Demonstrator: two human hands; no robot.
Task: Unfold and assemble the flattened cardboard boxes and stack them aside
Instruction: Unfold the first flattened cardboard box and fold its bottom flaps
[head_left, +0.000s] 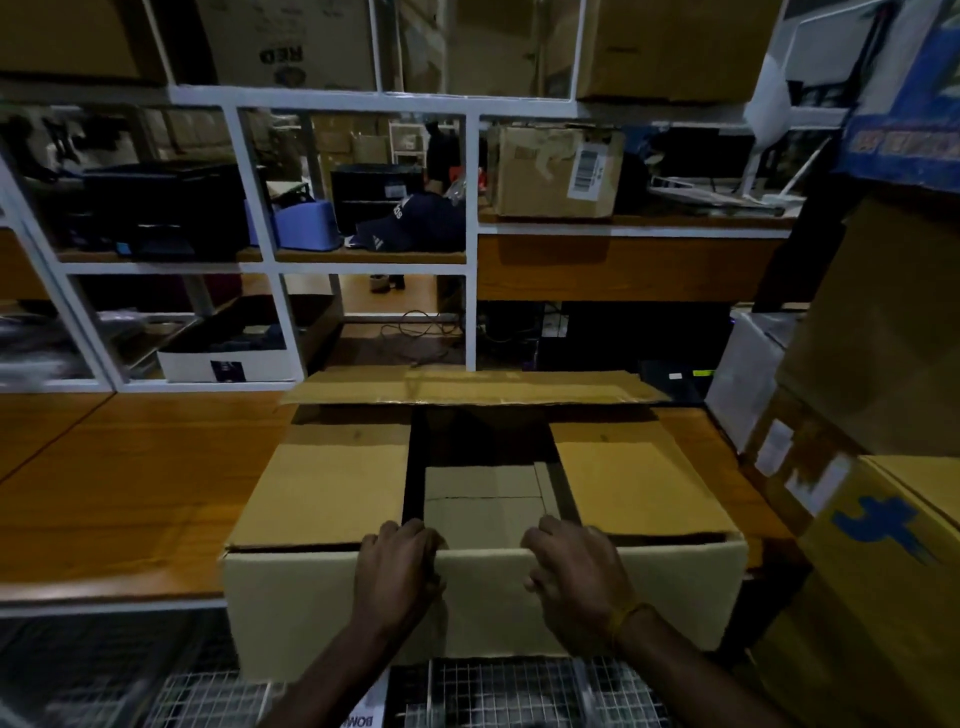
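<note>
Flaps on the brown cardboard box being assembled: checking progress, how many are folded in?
2. The left side flap and right side flap lie folded inward. The far flap is still open; both hands grip the near edge, any near flap unclear.

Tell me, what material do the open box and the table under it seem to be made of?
The box: plain brown cardboard, matte, with folded flaps and creased edges. The table: apparently wood or wood-look laminate, with a reddish-brown grain pattern and slight sheen; which one cannot be told.

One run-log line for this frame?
phase: closing flaps | left hand: grips near flap | right hand: grips same | box: on table
</note>
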